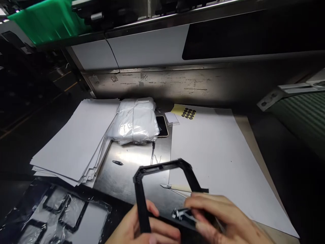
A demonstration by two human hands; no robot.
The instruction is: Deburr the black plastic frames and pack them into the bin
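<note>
My left hand [149,225] is closed around the left side of a black angular plastic frame [162,166], which stands tilted up over the table's near edge. My right hand [215,217] is by the frame's right side, its fingers closed on a small dark object with a shiny end [181,214]; its exact kind is unclear. The frame's lower part is hidden by the hands. Just behind it, a craft knife [180,187] with a pale handle lies on the table, its blade pointing left.
A stack of white sheets [76,139] and a bundle of clear plastic bags [134,122] lie at left. A phone [162,126], a pen [152,152] and a sticker sheet [189,113] are farther back. Bagged black frames [73,213] sit lower left; a large white sheet [215,152] covers the right.
</note>
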